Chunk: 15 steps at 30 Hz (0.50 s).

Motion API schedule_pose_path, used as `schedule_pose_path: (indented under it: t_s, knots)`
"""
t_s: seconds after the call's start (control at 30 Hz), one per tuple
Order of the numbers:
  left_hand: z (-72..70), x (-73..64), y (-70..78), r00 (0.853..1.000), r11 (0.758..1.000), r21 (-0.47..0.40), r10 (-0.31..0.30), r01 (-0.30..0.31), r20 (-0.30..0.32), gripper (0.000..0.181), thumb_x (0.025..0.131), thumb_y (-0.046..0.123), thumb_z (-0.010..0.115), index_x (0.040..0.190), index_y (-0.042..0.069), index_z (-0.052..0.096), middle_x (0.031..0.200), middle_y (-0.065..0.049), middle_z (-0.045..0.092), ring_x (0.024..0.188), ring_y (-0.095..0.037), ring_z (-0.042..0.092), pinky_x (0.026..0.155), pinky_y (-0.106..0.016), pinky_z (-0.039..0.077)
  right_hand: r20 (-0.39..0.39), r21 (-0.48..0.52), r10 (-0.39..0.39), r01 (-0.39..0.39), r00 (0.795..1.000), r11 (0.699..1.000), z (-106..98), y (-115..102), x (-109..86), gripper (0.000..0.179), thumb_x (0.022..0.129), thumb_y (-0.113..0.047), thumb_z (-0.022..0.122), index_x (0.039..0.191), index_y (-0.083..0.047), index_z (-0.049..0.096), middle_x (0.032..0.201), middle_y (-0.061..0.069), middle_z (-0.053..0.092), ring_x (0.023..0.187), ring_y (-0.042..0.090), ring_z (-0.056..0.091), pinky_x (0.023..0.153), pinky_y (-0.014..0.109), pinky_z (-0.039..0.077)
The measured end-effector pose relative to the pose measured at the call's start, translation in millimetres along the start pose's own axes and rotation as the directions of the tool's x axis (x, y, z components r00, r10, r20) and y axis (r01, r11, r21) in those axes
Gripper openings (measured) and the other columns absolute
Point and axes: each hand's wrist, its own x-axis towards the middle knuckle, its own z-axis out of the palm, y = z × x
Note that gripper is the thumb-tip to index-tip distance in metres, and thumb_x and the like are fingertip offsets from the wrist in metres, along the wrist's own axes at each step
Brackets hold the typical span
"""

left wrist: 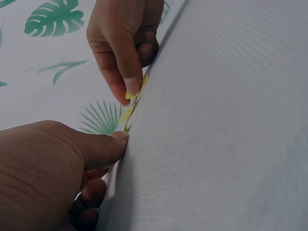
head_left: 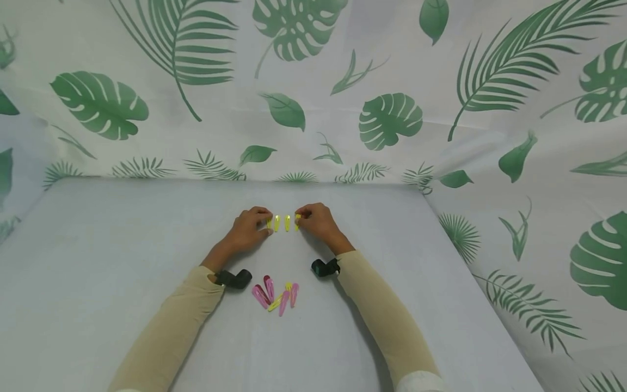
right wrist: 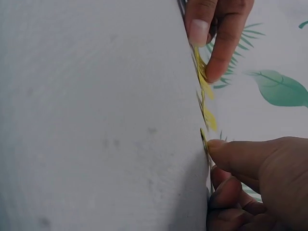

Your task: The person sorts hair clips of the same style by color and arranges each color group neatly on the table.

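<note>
A short row of yellow snap hair clips stands side by side on the white table, two of them, a left one and a right one, between the hands. At the row's left end my left hand holds a yellow hair clip between thumb and index finger, one at each end of it. My right hand pinches the rightmost yellow hair clip, partly covered by its fingers. In the left wrist view, the right thumb and finger meet at that clip.
Nearer on the table lies a loose pile of pink, dark red and yellow hair clips, among them a pink clip and a yellow clip. A leaf-patterned cloth rises behind the table and along its right side.
</note>
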Motion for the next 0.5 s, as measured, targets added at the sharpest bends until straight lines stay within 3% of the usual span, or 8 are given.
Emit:
schedule_pose_path:
  t_s: [0.27, 0.5]
  knots:
    - [-1.8, 1.0, 2.8, 1.000, 1.000, 0.007, 0.016, -0.016, -0.012, 0.044, 0.090, 0.013, 0.070, 0.130, -0.003, 0.059, 0.133, -0.017, 0.053, 0.108, -0.031, 0.054, 0.092, -0.048, 0.039, 0.012, 0.005, 0.014, -0.014, 1.000, 1.000, -1.1, -2.0, -0.4, 0.020, 0.087, -0.010, 0.070, 0.107, -0.004, 0.073, 0.091, 0.005, 0.066, 0.087, 0.018, 0.057, 0.075, 0.030, 0.046]
    - [-2.1, -1.4, 3.4, 0.999, 0.999, 0.000, 0.038, -0.038, -0.020, 0.044, 0.090, 0.012, 0.069, 0.129, -0.005, 0.059, 0.133, -0.019, 0.054, 0.107, -0.033, 0.054, 0.092, -0.049, 0.040, -0.021, 0.008, 0.014, -0.013, 1.000, 1.000, -0.3, 4.7, 0.4, 0.023, 0.094, -0.014, 0.061, 0.112, -0.004, 0.072, 0.098, 0.007, 0.068, 0.090, 0.019, 0.058, 0.076, 0.032, 0.048]
